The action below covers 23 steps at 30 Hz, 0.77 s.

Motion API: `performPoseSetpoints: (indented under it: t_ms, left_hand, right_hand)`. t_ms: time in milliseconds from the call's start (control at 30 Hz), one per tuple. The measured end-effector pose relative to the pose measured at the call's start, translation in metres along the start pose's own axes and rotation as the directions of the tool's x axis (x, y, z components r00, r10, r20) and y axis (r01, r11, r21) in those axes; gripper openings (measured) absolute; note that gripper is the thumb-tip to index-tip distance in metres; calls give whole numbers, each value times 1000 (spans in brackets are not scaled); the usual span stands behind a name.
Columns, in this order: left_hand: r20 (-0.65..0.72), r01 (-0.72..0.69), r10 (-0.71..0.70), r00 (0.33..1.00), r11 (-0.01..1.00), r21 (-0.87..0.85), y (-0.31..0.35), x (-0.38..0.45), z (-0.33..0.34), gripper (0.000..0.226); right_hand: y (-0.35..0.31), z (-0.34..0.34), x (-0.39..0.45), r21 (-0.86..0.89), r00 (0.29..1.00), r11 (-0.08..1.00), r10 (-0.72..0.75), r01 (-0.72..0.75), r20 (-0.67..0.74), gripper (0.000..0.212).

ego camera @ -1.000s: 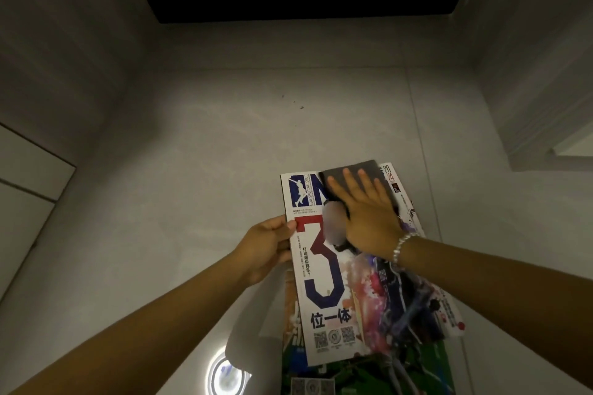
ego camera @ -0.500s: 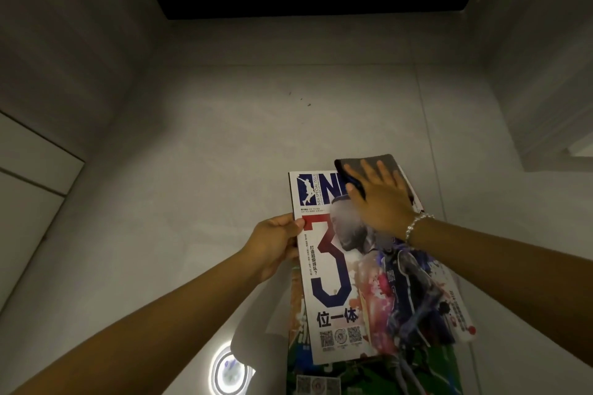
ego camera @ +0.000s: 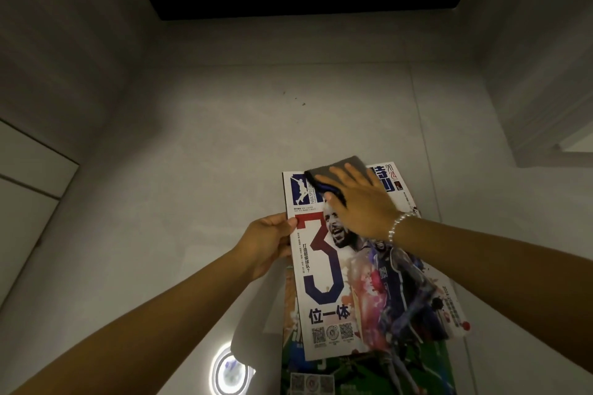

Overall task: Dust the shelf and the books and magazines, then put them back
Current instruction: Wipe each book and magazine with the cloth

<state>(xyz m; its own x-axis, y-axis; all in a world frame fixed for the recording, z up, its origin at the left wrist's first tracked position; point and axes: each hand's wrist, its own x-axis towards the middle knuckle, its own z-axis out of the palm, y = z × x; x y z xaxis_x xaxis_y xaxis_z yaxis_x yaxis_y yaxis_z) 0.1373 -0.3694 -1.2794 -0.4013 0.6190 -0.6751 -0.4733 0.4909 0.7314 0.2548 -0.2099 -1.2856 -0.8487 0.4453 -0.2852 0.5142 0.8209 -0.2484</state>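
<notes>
A basketball magazine [ego camera: 324,292] with a big "3" on its white cover is held over the grey floor. My left hand [ego camera: 268,242] grips its left edge, thumb on the cover. My right hand [ego camera: 356,202] lies flat with straight fingers on a dark grey cloth [ego camera: 324,176], pressing it against the top of the cover. Under the magazine lies a second one with a green cover [ego camera: 417,369], showing at the bottom.
Grey tiled floor [ego camera: 224,154] all around, with a round ceiling-light reflection [ego camera: 229,373] at the bottom. Grey walls rise left and right. A dark gap [ego camera: 308,3] runs along the far wall. A pale cabinet panel [ego camera: 25,189] stands at the left.
My right hand has slid the cloth up the cover towards its top edge. The magazine has shifted a little right and up in view.
</notes>
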Motion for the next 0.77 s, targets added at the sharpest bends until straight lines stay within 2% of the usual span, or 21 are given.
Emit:
performPoseSetpoints:
  t_ms: [200,267,300,367,434,467,534,601,701,767]
  left_hand:
    - [-14,5,-5,1000,1000,1,0,0,1,25]
    - [-8,2,-2,1000,1000,13,-1,1,0,25]
    - [-1,3,-3,1000,1000,16,-1,1,0,25]
    - [21,14,-14,1000,1000,-5,0,0,-2,25]
    - [52,29,-27,998,999,-32,0,1,-4,23]
    - [66,39,-36,997,999,-35,1,1,-5,22]
    - [94,52,-48,994,998,-38,3,2,-6,22]
    - [118,56,-50,992,998,-42,4,3,-7,22]
    - [124,66,-59,991,996,-55,6,2,-7,23]
    - [122,75,-67,990,995,-64,7,2,-7,25]
  right_hand:
    - [35,5,-14,-16,974,976,214,-216,-72,66]
    - [25,9,-22,-30,972,975,219,-222,-89,67]
    - [17,14,-30,-47,983,985,159,-164,-95,66]
    - [-1,29,-53,-49,991,997,-60,54,-121,59]
    - [-4,39,-74,-52,965,970,-243,238,-101,48]
    - [4,37,-76,-60,956,959,-282,277,-85,49]
    - [27,26,-69,-40,969,973,-229,226,-88,57]
    - [49,15,-55,-9,985,997,-80,79,-151,65]
    - [48,13,-41,-49,987,991,116,-122,-112,72]
    - [26,14,-38,-76,989,989,120,-126,-81,75]
